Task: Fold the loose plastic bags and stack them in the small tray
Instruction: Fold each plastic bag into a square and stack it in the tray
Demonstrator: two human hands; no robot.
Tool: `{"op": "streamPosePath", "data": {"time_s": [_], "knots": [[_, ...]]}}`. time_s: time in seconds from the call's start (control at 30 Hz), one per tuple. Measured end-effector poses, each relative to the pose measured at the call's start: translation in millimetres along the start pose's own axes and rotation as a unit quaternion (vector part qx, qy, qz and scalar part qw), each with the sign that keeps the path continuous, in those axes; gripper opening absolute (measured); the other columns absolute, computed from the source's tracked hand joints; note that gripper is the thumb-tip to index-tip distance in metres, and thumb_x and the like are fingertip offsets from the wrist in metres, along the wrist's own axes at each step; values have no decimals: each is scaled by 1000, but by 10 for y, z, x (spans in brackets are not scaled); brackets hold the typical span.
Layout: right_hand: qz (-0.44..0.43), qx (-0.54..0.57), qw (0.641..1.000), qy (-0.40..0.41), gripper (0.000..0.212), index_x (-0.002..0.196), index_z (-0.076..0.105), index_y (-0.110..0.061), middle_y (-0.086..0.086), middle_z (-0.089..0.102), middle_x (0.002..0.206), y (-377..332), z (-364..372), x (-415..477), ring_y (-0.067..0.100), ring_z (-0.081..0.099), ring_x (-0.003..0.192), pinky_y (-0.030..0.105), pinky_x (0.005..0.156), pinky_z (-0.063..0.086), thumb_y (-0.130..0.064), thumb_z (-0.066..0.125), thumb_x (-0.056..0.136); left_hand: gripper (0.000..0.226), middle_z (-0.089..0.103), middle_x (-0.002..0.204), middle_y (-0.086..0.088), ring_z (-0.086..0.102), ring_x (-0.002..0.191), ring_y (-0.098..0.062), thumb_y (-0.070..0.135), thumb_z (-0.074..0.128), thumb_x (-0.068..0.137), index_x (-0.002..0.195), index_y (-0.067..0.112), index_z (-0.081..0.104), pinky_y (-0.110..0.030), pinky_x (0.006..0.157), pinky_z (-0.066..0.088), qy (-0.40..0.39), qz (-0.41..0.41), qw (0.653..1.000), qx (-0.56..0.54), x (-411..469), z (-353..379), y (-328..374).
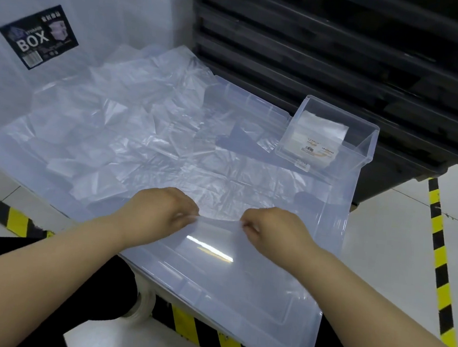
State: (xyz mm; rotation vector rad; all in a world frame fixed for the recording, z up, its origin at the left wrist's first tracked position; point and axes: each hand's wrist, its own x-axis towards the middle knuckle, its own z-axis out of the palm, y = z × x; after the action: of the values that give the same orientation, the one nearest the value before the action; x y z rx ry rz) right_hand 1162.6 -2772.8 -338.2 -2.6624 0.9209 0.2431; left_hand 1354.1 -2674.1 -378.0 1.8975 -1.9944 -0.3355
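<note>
The left hand (160, 211) and right hand (275, 227) each pinch the near edge of 1 clear plastic bag (238, 185), fingers curled on the film. The bag lies spread across the translucent lid (239, 298).

To fold it well, I judge both corners should rise evenly, travel far to meet the opposite edge, then be pressed flat.

Count:
- 2 hands.
- 1 small tray (344, 111) at the far right, holding a folded stack (320, 134) too blurred to number.
- 1 overlapping loose pile (115, 124) at the left, uncountable.
</note>
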Motion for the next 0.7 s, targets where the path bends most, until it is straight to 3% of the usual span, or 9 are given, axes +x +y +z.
{"op": "streamPosePath", "data": {"time_s": [0.07,0.13,0.23,0.33,0.5,0.6,0.7], "knots": [[42,34,998,-10,24,110,62,-19,-1,63,114,107,-89,19,20,54,109,24,83,39,-20,44,94,23,61,84,27,57,85,1,36,57,83,87,19,73,-8,76,42,-26,-127,983,-131,15,-71,-57],[82,102,991,-18,17,99,65,-15,-1,67,101,250,-152,48,17,57,100,22,81,39,-16,50,91,13,62,64,31,59,72,3,17,67,85,74,24,69,-1,68,37,-13,-206,951,-231,31,-116,-126],[134,217,966,-38,12,80,61,-15,-4,62,72,413,-208,73,15,58,78,24,75,44,-10,54,88,25,60,51,24,56,55,11,8,65,83,64,24,64,0,57,37,15,-251,921,-299,48,-135,-167],[154,239,958,-36,10,82,62,-10,-4,59,67,447,-169,92,17,56,76,28,78,47,-10,55,89,24,61,46,18,57,49,8,4,61,86,66,16,61,-1,55,38,19,-267,909,-320,49,-122,-122],[165,188,968,-30,13,79,57,-15,-9,58,67,419,-62,165,11,51,71,15,58,37,-11,50,89,25,60,47,9,54,45,1,7,58,88,65,18,59,-12,58,42,30,-296,915,-272,62,-97,-113],[172,169,970,-28,11,82,57,-14,-3,59,81,417,-50,199,14,50,75,16,57,35,-12,49,89,9,60,69,5,58,65,-10,19,56,91,92,16,63,-25,67,38,84,-319,934,-140,56,-88,-55],[168,156,973,-28,11,81,56,-13,0,58,84,422,-43,217,14,48,70,18,55,35,-11,48,89,34,66,92,-14,61,87,-32,27,47,84,105,9,66,-37,80,36,188,-171,965,60,40,-3,-22]]}}
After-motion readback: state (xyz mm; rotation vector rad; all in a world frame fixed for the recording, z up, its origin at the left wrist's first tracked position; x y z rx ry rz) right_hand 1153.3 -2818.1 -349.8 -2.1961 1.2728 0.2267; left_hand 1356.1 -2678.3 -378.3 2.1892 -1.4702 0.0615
